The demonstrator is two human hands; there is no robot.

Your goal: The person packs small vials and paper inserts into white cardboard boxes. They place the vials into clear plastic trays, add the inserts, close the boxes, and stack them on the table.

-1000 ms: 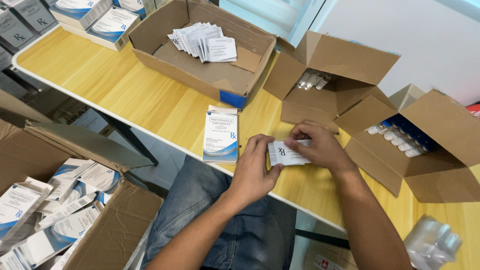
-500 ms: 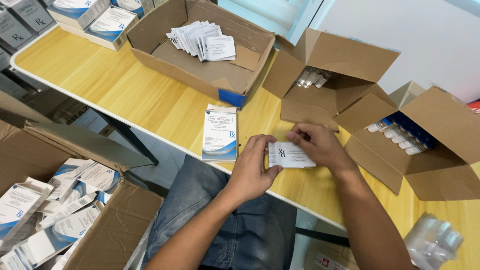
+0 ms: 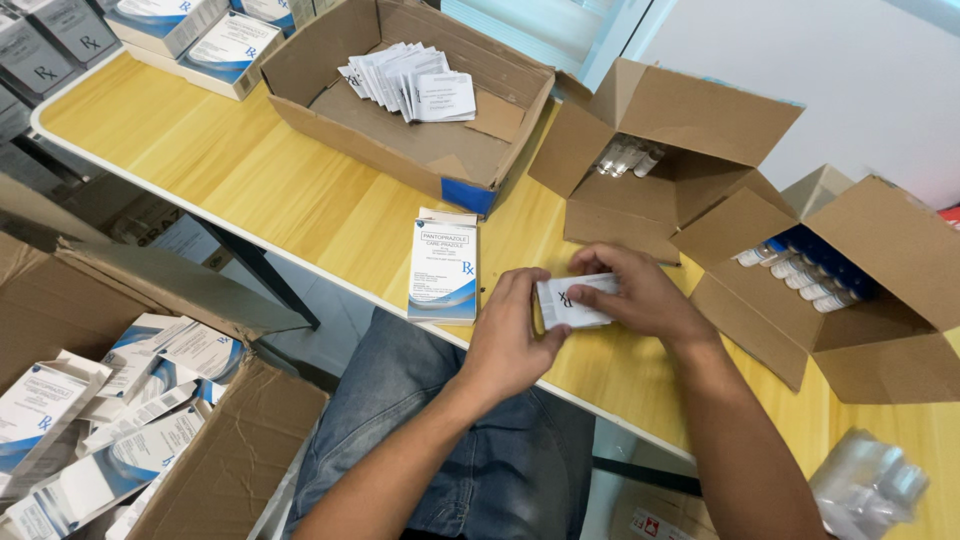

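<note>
Two hands hold one small white carton (image 3: 572,302) just above the near edge of the yellow table (image 3: 250,180), in front of the person's lap. Left hand (image 3: 512,335) pinches the carton's left end, thumb under, fingers curled over the top. Right hand (image 3: 640,292) covers the right end from above, fingers folded down onto it, so both are closed on the carton. Likely light, thin cardboard, stiff along the edges but easy to crush on the flat faces; surface looks smooth and a bit slippery. Best taken by the short ends or long edges, not squeezed in the middle. Cannot tell if it is full or hollow. Both forearms come in low from the bottom of the view, wrists angled toward each other, left elbow over the jeans. A finished blue-and-white box (image 3: 441,272) lies flat just left of the hands, apart from them. Farther back sits an open brown box (image 3: 330,120) with folded leaflets (image 3: 410,85). Two more cardboard boxes on the right hold small vials (image 3: 800,278). A big box of packs (image 3: 100,420) sits low on the left.
</note>
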